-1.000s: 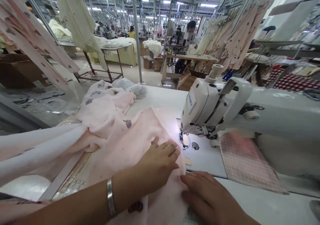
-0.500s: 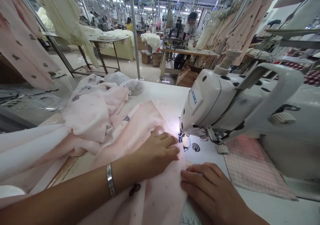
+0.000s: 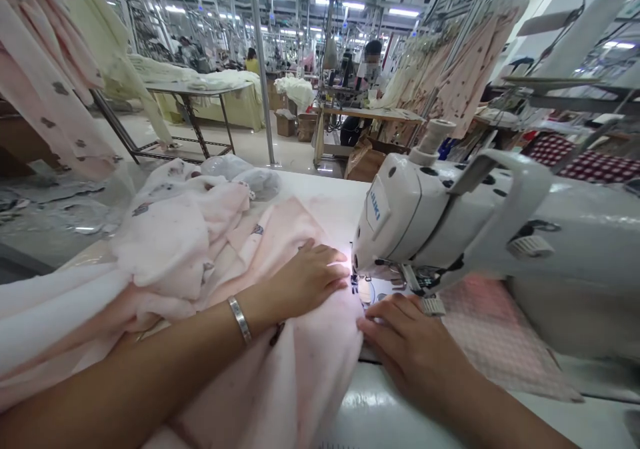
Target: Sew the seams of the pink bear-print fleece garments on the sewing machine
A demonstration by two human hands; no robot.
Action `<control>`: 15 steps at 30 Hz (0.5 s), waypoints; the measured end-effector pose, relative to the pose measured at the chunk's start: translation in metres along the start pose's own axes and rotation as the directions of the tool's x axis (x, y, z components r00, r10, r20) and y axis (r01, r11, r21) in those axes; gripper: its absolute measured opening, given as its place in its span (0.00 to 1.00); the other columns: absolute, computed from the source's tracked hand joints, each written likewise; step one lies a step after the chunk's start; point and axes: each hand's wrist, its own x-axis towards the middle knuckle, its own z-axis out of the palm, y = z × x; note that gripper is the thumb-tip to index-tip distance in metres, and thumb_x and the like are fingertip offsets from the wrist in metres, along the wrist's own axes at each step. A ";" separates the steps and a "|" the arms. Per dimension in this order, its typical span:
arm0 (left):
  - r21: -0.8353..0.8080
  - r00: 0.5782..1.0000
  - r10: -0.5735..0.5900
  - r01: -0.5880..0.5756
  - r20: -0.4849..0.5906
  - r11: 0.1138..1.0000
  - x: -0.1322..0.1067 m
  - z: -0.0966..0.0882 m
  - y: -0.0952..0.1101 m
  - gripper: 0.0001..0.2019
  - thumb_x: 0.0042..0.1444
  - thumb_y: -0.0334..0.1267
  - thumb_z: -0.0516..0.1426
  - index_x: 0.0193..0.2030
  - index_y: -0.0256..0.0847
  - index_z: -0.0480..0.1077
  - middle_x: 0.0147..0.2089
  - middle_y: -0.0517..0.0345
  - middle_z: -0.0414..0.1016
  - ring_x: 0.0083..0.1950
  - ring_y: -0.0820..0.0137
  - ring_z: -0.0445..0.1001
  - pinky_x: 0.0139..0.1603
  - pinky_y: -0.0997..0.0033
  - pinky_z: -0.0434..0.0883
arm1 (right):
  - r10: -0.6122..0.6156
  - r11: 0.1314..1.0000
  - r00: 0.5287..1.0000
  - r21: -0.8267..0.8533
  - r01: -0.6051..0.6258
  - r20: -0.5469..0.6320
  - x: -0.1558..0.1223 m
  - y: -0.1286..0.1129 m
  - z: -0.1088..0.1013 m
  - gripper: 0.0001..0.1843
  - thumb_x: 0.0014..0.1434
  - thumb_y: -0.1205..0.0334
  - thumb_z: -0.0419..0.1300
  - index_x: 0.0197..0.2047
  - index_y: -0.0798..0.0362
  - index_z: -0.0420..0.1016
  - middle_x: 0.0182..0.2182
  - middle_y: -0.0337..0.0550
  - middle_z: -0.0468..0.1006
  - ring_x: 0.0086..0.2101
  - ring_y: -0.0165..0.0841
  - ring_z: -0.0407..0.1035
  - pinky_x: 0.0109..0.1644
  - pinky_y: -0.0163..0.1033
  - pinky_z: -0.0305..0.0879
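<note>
My left hand (image 3: 300, 279) lies flat, fingers stretched out, on pale pink printed fabric (image 3: 280, 236), with the fingertips just left of the needle area (image 3: 361, 284). A silver bangle sits on that wrist. My right hand (image 3: 400, 339) rests palm down on the fabric's right edge, fingers pointing left, just in front of the presser foot. The white sewing machine (image 3: 450, 216) stands to the right, its lamp lighting the cloth under the head.
More pink fabric (image 3: 170, 236) is bunched at the left of the white table (image 3: 380, 409). A pink checked cloth (image 3: 495, 342) lies under the machine arm. Garments hang on racks at both sides. A person sits at a far workstation (image 3: 370, 112).
Both hands have slid forward with the pink fabric toward the needle; its edge now lies at the presser foot. The view has shifted closer to the machine.
</note>
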 end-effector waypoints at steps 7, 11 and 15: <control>0.097 0.996 -0.088 0.090 -0.032 0.991 0.018 0.001 -0.019 0.08 0.63 0.37 0.49 0.42 0.40 0.69 0.47 0.52 0.71 0.50 0.63 0.67 0.53 0.58 0.59 | 0.050 0.997 0.998 -0.051 -0.052 -0.039 0.005 0.008 0.002 0.11 0.61 0.68 0.50 0.43 0.56 0.72 0.32 0.47 0.75 0.35 0.38 0.68 0.40 0.46 0.64; 0.189 0.977 -0.209 0.213 -0.042 0.959 -0.006 0.020 0.007 0.19 0.65 0.41 0.46 0.57 0.33 0.60 0.62 0.37 0.57 0.63 0.50 0.54 0.58 0.43 0.54 | -0.055 0.990 0.998 0.128 0.054 0.003 0.023 -0.016 -0.015 0.13 0.63 0.67 0.49 0.49 0.58 0.69 0.39 0.48 0.76 0.40 0.36 0.68 0.43 0.44 0.65; 0.278 0.999 -0.048 0.043 0.012 0.960 -0.051 0.036 0.041 0.18 0.66 0.38 0.44 0.62 0.46 0.55 0.66 0.49 0.54 0.66 0.58 0.52 0.62 0.45 0.53 | -0.345 0.884 0.938 0.347 0.314 0.031 0.066 -0.062 -0.012 0.20 0.67 0.55 0.45 0.59 0.51 0.60 0.56 0.39 0.67 0.58 0.33 0.55 0.60 0.41 0.53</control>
